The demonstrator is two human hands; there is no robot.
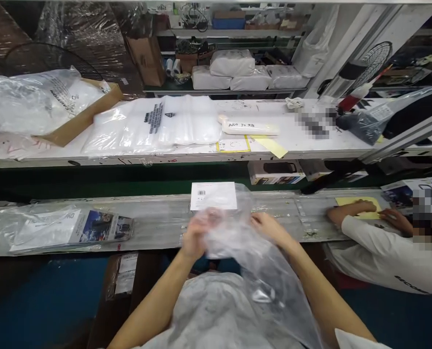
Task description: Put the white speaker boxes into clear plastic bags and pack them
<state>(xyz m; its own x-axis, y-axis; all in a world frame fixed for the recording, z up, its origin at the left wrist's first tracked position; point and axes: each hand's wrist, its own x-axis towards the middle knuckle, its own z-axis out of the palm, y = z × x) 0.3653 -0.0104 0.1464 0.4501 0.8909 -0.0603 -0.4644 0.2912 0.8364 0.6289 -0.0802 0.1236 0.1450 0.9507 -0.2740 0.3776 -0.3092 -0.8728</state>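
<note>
Ok so, left to right: over on the far left of the white shelf, an open cardboard box (81,118) is piled with clear plastic. Just beside it, a stack of printed plastic bags (128,128) is laid out flat. Below, on the grey work surface (157,228), a printed box in clear plastic (56,225) is parked at the left.

Around the middle, a loose clear plastic bag (270,271) is held up in front of the person's body, its upper end bunched in the left hand (195,235), fingers closed on the film. Right behind it, a white barcode-labelled box (212,190) is partly covered from view. At the bag's other side, the right hand (266,225) is held with fingers curled; it's kinda blurry, so whether film is gripped there can't be told.

Further right, a yellow sheet (364,207) is being handled by another person.
</note>
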